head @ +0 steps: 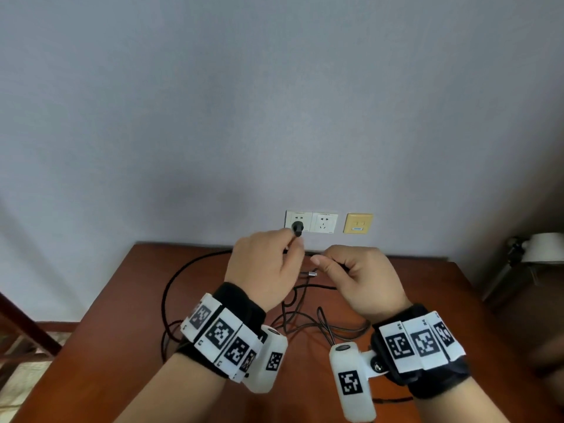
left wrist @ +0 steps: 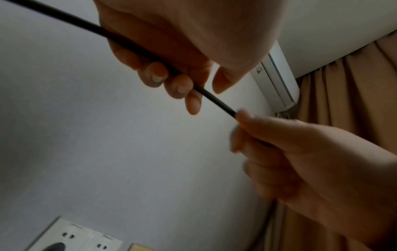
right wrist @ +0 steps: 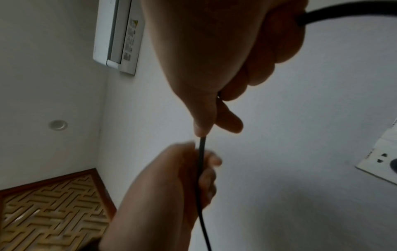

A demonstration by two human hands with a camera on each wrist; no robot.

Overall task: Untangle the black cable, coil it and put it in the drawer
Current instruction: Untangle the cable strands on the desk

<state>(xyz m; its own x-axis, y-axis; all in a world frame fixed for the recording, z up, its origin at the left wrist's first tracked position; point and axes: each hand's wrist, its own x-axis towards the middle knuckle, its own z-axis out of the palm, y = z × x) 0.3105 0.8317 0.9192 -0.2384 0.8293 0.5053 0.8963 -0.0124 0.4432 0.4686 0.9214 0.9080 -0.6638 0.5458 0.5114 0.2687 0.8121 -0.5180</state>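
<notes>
Both hands hover over the brown table (head: 128,315) near the wall. My left hand (head: 268,264) grips the black cable (left wrist: 214,98), its fingers (left wrist: 180,84) curled round it. Just to the right, my right hand (head: 363,276) pinches the same cable (right wrist: 201,144) between thumb and forefinger, with only a short stretch showing between the two hands. From the left hand the cable runs in a wide loop (head: 171,282) over the table's left side. A black plug (head: 297,228) sits in the left wall socket. No drawer is in view.
Thinner cables lie tangled (head: 320,323) on the table under my wrists, and a silver connector (head: 312,273) lies between the hands. White sockets (head: 323,222) and a yellow plate (head: 357,223) are on the wall. A lamp (head: 543,248) stands at the right.
</notes>
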